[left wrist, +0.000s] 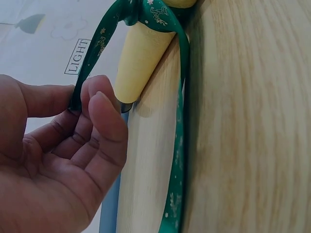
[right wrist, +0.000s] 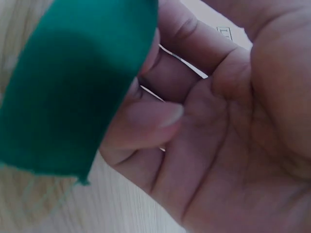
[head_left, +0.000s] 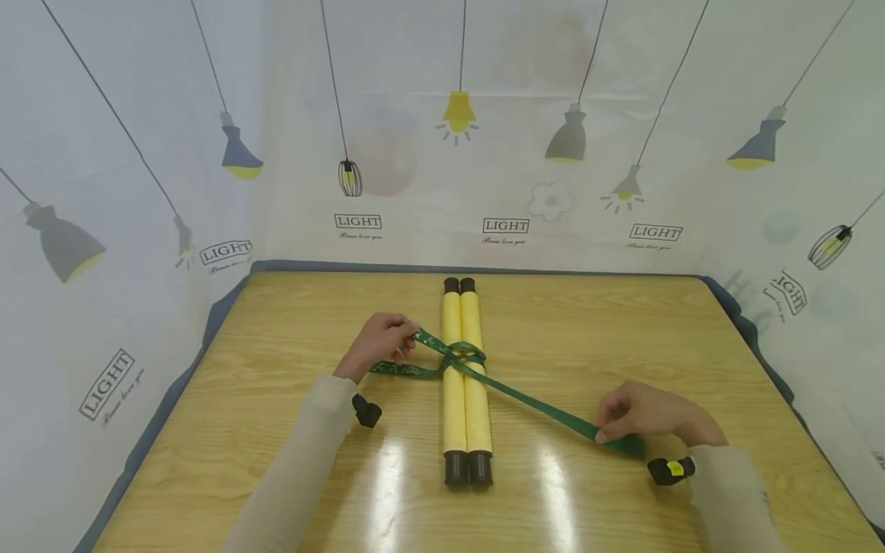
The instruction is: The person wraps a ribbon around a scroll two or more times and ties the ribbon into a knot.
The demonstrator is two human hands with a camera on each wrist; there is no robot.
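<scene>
Two yellow rods [head_left: 454,411] with dark end caps lie side by side on the table. A green ribbon [head_left: 528,400] goes round both near their middle and crosses over itself on top, with a small loop there. To the left of the rods, my left hand [head_left: 382,339] pinches one printed strand between thumb and fingers. Another printed strand [left wrist: 176,184] hangs loose below that hand in the left wrist view. My right hand [head_left: 650,411], low on the right, pinches the other tail, which stretches straight from the crossing. Its frayed end [right wrist: 63,97] sticks out past the fingers in the right wrist view.
The wooden table [head_left: 276,322] has a blue-grey border [head_left: 207,330] along its edges. White sheeting [head_left: 415,69] printed with hanging lamps rises behind it and at both sides. Dark wrist-worn cameras [head_left: 367,412] sit at both cuffs.
</scene>
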